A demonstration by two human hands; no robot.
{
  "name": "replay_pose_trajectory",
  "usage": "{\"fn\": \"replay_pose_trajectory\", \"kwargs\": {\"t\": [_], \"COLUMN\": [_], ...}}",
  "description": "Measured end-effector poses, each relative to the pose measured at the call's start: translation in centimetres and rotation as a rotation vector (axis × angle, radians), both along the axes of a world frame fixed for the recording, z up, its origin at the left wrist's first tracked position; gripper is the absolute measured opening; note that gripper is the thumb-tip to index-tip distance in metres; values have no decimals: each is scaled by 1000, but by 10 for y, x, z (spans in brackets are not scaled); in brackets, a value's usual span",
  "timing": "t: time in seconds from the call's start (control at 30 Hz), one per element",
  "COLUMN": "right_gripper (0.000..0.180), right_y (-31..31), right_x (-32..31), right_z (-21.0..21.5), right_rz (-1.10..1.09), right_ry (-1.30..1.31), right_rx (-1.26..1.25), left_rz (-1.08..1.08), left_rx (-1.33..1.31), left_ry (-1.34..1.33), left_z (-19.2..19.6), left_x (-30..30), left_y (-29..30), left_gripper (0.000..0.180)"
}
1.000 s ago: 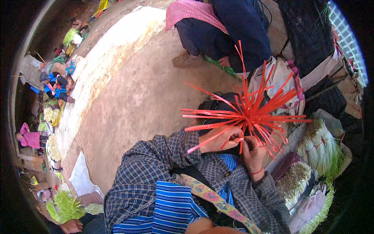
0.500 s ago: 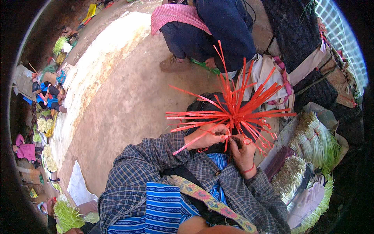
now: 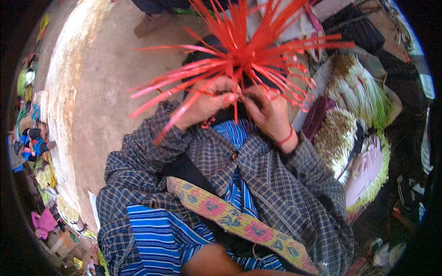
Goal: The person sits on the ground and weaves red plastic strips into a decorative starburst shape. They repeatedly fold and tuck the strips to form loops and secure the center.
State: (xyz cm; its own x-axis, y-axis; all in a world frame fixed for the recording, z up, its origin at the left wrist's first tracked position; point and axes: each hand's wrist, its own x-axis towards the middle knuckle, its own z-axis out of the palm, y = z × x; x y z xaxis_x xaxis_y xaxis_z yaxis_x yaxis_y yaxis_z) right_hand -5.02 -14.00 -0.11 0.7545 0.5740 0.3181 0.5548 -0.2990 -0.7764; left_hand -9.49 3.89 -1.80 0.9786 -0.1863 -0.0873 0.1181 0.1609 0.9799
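Observation:
A large bunch of red plastic strips (image 3: 246,53) fans out in front of my chest, loose ends spread on all sides. At its near side, my left hand (image 3: 207,100) pinches some strips between thumb and fingertips. Fingertip to fingertip with it, my right hand (image 3: 269,112) is closed on the same strips, a red band (image 3: 287,137) round its wrist. Several strips hang below and to the left of my left hand. Just what the fingertips work on is too small to make out.
Bundles of white-and-green leafy stalks (image 3: 361,89) lie at the right, with another pale bundle (image 3: 334,133) nearer me. A flowered strap (image 3: 239,218) crosses my body. Bare floor (image 3: 106,92) stretches left, toward people and produce along the far edge. A person's shoe (image 3: 149,25) shows ahead.
The view has shifted, so the red strips and both hands now stand higher in the picture. The person ahead has mostly left the view. Both hands stay pinched together at the strips.

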Motion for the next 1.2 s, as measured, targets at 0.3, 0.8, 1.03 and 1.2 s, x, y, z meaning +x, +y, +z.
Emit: {"fn": "replay_pose_trajectory", "kwargs": {"t": [0.3, 0.8, 1.03, 1.2], "right_gripper": [8, 23, 16, 11], "right_y": [2, 3, 1, 3], "right_x": [1, 9, 14, 9], "right_z": [0, -10, -15, -15], "right_rz": [-2, -109, -12, -164], "right_ry": [1, -188, -245, -157], "right_rx": [-4, -48, -32, -19], "left_rz": [-19, -3, 23, -18], "left_rx": [15, 581, 463, 509], "left_ry": [34, -270, -162, -174], "left_z": [6, 5, 8, 6], "left_x": [6, 3, 1, 3], "left_y": [0, -6, -9, -10], "left_gripper": [14, 17, 21, 23]}}
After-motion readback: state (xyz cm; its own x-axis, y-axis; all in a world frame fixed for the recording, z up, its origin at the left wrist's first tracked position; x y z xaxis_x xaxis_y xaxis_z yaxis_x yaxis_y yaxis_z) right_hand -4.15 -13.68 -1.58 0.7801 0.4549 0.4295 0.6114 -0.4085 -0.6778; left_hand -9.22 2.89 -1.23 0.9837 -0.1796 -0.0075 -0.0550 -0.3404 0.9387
